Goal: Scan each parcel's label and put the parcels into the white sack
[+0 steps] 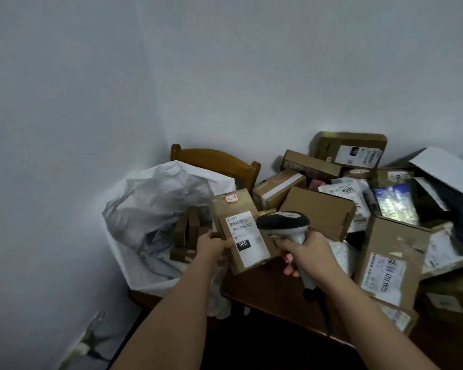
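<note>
Over the gap between sack and tabletop, the left hand has its grip round the lower left edge of a small box, held up with its label facing the camera. The box's long axis runs from lower right to upper left, top end tipped toward the sack. The right hand is clenched round the handle of the scanner, whose head sits just beside the label's right edge, pointing left across it. I judge the scan to be in hand, the drop still to come.

The sack lies directly left of the box, mouth open, just beside the left hand, so that hand is the nearer one for the drop. Inside it a few brown boxes lie against crumpled grey wrapping. A chair stands behind it.

On the tabletop to the right, a heap of parcels waits, boxes and plastic mailers tumbled together
</note>
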